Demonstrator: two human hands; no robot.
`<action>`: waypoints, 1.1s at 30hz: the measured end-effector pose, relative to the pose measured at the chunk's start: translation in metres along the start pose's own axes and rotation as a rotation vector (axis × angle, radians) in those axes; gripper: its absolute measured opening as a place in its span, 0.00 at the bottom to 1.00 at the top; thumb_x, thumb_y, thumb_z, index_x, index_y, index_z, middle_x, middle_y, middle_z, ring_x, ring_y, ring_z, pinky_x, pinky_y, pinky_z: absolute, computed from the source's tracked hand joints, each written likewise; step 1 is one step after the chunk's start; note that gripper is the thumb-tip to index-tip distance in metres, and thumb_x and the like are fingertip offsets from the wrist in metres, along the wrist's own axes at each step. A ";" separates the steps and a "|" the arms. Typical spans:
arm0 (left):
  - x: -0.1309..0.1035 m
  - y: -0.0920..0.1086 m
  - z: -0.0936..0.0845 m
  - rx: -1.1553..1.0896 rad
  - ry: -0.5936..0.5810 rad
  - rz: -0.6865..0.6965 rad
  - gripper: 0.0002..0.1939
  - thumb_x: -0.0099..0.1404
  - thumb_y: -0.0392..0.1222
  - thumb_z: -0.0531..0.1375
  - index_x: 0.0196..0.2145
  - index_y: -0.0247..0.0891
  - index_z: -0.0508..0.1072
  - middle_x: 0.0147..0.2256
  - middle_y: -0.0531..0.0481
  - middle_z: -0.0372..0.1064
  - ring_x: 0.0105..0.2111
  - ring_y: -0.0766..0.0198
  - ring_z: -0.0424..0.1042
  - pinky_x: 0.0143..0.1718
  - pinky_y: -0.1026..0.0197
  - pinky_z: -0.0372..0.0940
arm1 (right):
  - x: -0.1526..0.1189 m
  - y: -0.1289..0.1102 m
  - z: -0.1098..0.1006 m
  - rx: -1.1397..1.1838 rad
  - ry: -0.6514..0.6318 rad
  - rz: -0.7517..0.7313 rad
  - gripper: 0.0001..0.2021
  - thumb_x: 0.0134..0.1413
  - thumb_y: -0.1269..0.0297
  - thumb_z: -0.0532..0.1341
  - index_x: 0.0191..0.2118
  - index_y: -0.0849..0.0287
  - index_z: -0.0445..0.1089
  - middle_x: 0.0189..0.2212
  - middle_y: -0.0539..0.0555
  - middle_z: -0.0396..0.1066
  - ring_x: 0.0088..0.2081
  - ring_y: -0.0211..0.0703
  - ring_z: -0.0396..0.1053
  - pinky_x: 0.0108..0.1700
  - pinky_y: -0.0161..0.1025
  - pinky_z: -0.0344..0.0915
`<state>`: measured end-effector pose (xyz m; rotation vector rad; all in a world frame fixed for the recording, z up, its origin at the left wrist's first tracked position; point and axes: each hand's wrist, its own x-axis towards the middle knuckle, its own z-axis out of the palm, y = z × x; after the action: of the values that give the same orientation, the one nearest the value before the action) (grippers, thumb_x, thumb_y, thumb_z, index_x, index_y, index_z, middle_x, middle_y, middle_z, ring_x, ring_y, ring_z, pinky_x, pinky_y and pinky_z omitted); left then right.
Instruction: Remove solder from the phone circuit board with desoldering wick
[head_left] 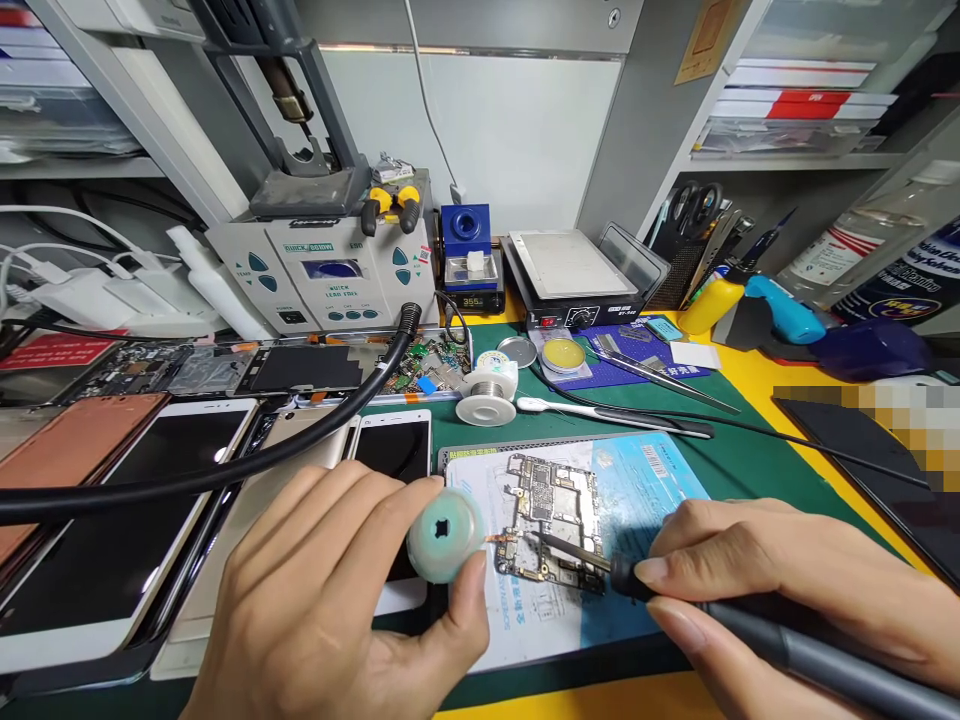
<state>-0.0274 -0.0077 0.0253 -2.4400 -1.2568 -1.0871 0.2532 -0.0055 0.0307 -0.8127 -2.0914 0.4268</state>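
My left hand (330, 600) grips a round pale green spool (446, 535) between thumb and fingers. A short copper-coloured strip (499, 538) sticks out of the spool's right side and reaches the left part of a phone circuit board (555, 500). My right hand (795, 590) is closed around a black soldering iron (622, 575), its metal tip pointing left over the lower middle of the board. The tip is close to the strip's end; contact cannot be made out. Under the board lies a white and blue booklet (652, 480).
Several phones, one white-framed (180, 500), lie at the left, crossed by a thick black hose (322, 430). Behind the booklet are a solder reel (486, 400), a brush (600, 410), tweezers (675, 380) and a yellow paste tin (562, 355). A grey station (322, 275) stands behind.
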 end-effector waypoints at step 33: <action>-0.012 0.007 0.002 -0.049 -0.045 -0.085 0.13 0.62 0.36 0.66 0.45 0.38 0.76 0.37 0.45 0.73 0.39 0.53 0.71 0.45 0.45 0.66 | 0.010 -0.006 -0.010 0.109 -0.160 -0.036 0.16 0.54 0.84 0.70 0.46 0.62 0.78 0.32 0.53 0.84 0.31 0.39 0.84 0.40 0.25 0.78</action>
<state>-0.0255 -0.0184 0.0171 -2.4811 -1.3746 -1.1023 0.2542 -0.0031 0.0455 -0.6953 -2.2050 0.5974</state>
